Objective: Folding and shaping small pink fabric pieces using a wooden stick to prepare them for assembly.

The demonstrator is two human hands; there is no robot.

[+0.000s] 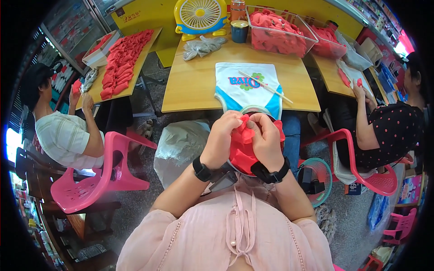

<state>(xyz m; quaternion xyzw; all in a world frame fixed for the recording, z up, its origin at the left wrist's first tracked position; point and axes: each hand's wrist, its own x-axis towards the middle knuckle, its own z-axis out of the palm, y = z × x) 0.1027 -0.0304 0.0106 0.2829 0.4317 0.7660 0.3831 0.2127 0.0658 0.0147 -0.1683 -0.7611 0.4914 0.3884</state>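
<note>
In front of my chest, my left hand (220, 135) and my right hand (267, 141) pinch a small piece of red fabric (244, 132) between thumbs and fingers. Their fingertips nearly meet, and the fabric bunches up between them. Beneath it, more red cloth (239, 156) lies over my lap, seemingly in something round whose edge shows only in part. Just beyond my hands, a white and blue printed cloth (226, 74) hangs over the near table edge. A thin pale stick (266, 87) lies across it.
The wooden table (190, 90) ahead carries a yellow fan (200, 16), a dark blue cup (239, 32), a plastic bag (203, 46) and a clear bin (294, 43) of red pieces. Seated people work left (68, 131) and right (393, 122). A white sack (181, 144) and teal basket (329, 174) flank my lap.
</note>
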